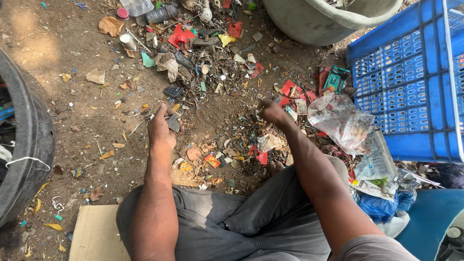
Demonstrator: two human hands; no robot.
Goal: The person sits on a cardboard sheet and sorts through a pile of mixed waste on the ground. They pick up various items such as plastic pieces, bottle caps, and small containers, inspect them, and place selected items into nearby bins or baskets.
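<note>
The person is sitting on dirt (58, 121), sorting through scattered litter; the left hand (162, 128) is grasping a small dark scrap (174, 122) between thumb and fingers, held just above the ground; the right hand (271, 111) is pinching at bits in the debris beside a crumpled clear bag (340, 121) (whether anything is actually caught in those fingers, I cannot tell). This looks like the picking step of sorting; a next move would call for a clean lift of each piece out of the loose mess. Counting: two hands working; one blue crate (415, 87) at right; one grey tub (319, 21) at top; one black tub (29, 140) at left; one cardboard sheet (94, 234) beside the knee; red plastic shards are lying in several spots, too many to count.
</note>
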